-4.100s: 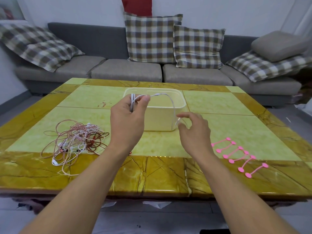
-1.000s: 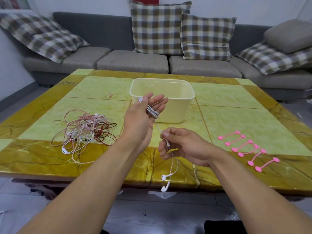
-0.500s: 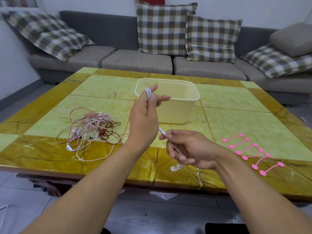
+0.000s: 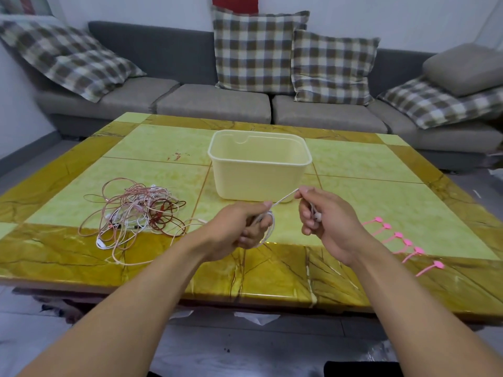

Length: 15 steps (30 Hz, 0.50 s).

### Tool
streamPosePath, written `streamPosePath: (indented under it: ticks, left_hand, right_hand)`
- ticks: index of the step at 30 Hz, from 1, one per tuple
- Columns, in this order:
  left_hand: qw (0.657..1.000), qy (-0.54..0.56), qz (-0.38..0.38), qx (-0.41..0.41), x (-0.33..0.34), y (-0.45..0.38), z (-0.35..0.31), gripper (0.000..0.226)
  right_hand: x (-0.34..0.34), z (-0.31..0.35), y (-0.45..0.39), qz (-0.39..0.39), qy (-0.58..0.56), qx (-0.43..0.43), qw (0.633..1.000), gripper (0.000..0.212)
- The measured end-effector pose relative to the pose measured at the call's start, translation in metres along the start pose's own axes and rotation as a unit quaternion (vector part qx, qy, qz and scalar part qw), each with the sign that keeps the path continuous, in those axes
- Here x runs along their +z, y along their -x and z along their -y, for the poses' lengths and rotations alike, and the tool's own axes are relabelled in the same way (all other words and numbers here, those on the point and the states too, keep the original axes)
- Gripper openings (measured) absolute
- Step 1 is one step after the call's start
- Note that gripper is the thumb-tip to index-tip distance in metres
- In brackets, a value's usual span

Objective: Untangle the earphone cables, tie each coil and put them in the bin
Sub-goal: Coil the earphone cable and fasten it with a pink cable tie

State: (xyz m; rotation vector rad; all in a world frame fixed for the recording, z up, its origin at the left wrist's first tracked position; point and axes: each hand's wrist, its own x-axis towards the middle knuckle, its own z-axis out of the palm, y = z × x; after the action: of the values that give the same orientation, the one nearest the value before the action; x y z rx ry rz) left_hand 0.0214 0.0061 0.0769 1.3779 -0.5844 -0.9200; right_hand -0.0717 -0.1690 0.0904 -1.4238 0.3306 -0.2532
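Head view: just in front of the cream plastic bin (image 4: 258, 170), the left hand (image 4: 239, 229) was closed around a coiled white earphone cable (image 4: 270, 227), its free end pinched taut by the right hand (image 4: 324, 216).

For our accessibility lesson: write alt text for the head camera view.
Two bare hands, left and right, stretch a thin white earphone cable between them above a yellow marble-patterned table. Behind stands a cream plastic bin; a tangled cable heap lies left, pink ties right.
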Motion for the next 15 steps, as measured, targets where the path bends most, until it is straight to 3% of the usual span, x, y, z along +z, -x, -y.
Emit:
streamPosePath:
  ticks: [4,8,15]
  left_hand:
    - [0.983,0.180,0.040,0.024,0.001,0.004,-0.012,0.040]
    - [0.948,0.310,-0.023,0.073,0.003,0.001,-0.016,0.029]
    - [0.937,0.298,-0.116,0.140,0.010,-0.011,-0.007,0.040]
  right_hand:
    - [0.001,-0.009,-0.004,-0.012,0.057,0.035,0.998,0.015]
    - [0.006,-0.015,0.000,0.065,0.164,0.040,0.983,0.021]
    - [0.026,-0.026,0.002,0.060,0.284,-0.021,0.957,0.019]
